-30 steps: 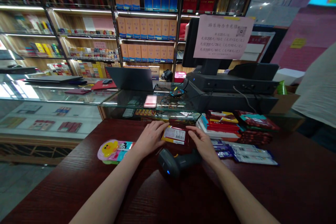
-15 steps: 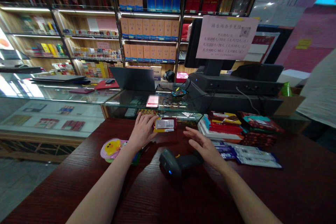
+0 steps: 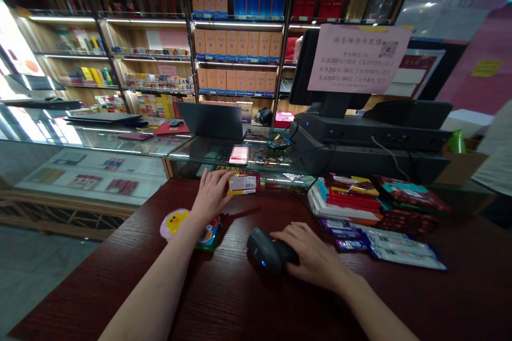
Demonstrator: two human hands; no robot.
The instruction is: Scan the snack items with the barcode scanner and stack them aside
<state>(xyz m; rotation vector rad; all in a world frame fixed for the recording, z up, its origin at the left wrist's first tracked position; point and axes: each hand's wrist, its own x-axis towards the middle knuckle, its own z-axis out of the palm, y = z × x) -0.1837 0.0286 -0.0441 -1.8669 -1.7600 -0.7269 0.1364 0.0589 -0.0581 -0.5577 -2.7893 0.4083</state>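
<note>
My left hand (image 3: 212, 195) is closed on the left end of a small red and yellow snack packet (image 3: 244, 183), whose printed label and barcode face me. Under my left forearm lies a pink package with a yellow duck (image 3: 175, 222), and a blue-green packet (image 3: 210, 235) shows beside it; the arm hides part of both. My right hand (image 3: 308, 253) has its fingers wrapped round the handle of a black barcode scanner (image 3: 264, 249), which rests on the dark wooden counter with a blue light lit.
Stacked snack packets (image 3: 348, 200) and purple-and-white packets (image 3: 404, 248) lie at the right. Behind them stands a monitor (image 3: 304, 66) with a pink sign (image 3: 356, 61). A laptop (image 3: 212, 120) sits on the glass case. A person in a light top (image 3: 498, 149) is at the right edge.
My right hand has come down from above the counter and closed on the scanner's handle. My left hand still holds the snack packet, which now sits slightly further left in view.
</note>
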